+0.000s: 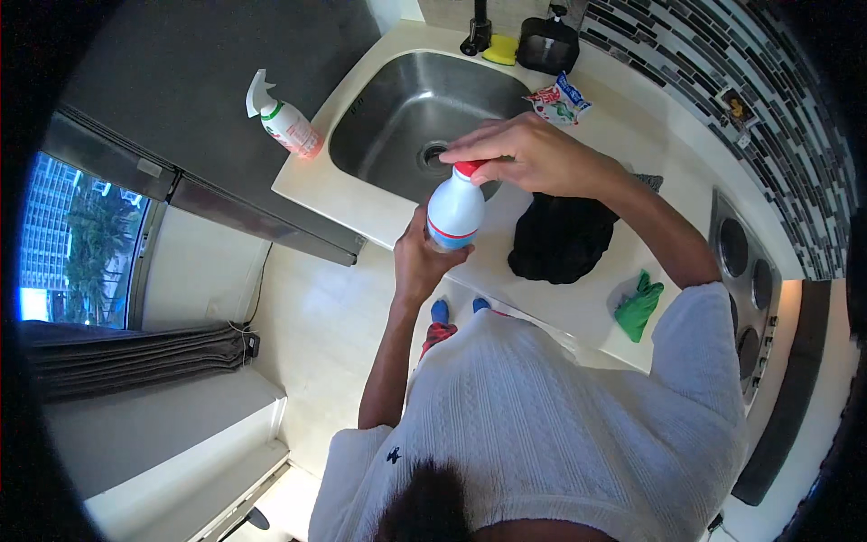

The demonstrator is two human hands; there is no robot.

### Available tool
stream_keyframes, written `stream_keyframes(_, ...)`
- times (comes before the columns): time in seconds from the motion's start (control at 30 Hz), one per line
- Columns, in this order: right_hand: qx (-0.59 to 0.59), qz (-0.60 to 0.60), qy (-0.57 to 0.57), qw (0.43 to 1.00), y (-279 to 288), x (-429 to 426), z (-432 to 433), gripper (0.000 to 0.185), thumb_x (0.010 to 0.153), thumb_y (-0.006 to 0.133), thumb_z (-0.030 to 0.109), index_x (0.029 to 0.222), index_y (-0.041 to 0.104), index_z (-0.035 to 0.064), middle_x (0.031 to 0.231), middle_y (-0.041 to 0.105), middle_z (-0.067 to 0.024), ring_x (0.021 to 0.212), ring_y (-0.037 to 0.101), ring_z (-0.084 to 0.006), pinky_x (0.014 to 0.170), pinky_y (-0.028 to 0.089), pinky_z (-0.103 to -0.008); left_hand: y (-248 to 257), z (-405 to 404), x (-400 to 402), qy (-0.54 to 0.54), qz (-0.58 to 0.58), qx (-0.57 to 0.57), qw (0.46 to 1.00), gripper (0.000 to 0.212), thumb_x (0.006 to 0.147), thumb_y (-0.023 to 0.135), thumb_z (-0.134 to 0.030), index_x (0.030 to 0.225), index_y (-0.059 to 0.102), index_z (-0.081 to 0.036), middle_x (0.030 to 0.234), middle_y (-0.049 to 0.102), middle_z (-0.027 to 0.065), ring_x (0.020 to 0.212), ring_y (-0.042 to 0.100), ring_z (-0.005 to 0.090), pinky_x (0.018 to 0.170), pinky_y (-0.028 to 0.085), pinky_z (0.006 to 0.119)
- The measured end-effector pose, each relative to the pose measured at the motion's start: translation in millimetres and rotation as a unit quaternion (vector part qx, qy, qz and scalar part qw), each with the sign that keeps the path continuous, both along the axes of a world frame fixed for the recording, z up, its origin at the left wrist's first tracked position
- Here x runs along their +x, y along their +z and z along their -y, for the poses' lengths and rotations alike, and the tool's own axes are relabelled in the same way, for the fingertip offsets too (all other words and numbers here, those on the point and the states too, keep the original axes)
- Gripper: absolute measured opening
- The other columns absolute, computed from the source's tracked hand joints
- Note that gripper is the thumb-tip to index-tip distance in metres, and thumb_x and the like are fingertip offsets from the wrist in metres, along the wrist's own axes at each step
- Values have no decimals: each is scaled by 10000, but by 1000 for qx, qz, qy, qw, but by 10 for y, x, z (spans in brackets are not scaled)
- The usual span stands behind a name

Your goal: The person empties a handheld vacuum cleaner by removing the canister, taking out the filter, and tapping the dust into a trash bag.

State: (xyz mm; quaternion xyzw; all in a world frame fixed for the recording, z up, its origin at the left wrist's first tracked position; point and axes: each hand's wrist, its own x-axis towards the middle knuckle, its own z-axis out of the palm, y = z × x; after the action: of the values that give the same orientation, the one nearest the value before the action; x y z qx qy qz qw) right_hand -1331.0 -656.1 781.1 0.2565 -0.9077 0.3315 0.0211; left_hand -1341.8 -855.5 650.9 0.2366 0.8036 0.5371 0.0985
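A white plastic bottle point(455, 206) with a red and blue band is held tilted near the front edge of the counter. My left hand point(425, 261) grips it low on its body. The fingers of my right hand point(518, 157) are on its red cap point(469, 167), thumb on the near side. Behind the bottle lies the stainless steel sink point(386, 112), its drain point(431, 156) partly in sight. A bundle of black cloth point(562, 237) rests on the counter under my right forearm.
A spray bottle point(294, 129) stands on the sink's left corner. Around the black faucet point(479, 34) are a yellow sponge point(500, 50), a dark soap dispenser point(548, 46) and a crumpled printed packet point(560, 101). A knotted green bag point(639, 307) lies near the electric cooktop point(735, 247) at right.
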Motion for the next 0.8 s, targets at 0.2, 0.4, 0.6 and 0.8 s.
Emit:
stream_keyframes(0.2, 191, -91, 91, 973, 24, -61, 403, 274, 751, 565, 71, 1016, 600, 14, 1118, 561, -106, 1032, 528, -259, 932, 418, -341, -322, 207, -224, -9, -3, 25, 1000, 785, 517, 791, -97, 1210, 423, -66, 1021, 596, 143, 942, 591, 258, 815, 470, 353)
stream_keyframes(0.4, 295, -106, 26, 949, -96, -121, 594, 243, 770, 536, 71, 1000, 563, -3, 1093, 525, -99, 1003, 530, -270, 859, 461, -346, -379, 238, -272, -20, 16, 88, 996, 775, 523, 783, -88, 1209, 424, -58, 1035, 589, 137, 950, 583, 238, 831, 457, 347)
stream_keyframes(0.6, 191, -75, 29, 978, -45, -91, 692, 236, 786, 510, 75, 1016, 515, 22, 1049, 507, -109, 896, 574, -279, 735, 505, -344, -388, 306, -324, -44, 31, 97, 994, 746, 542, 777, -95, 1201, 429, -58, 1028, 590, 138, 949, 584, 245, 830, 458, 351)
stream_keyframes(0.8, 275, -77, 1, 958, -29, -113, 747, 178, 806, 506, 127, 944, 515, 16, 968, 508, -118, 840, 582, -252, 688, 513, -334, -387, 355, -366, -49, 25, 71, 996, 764, 543, 782, -116, 1210, 413, -59, 1041, 582, 140, 972, 573, 257, 833, 460, 363)
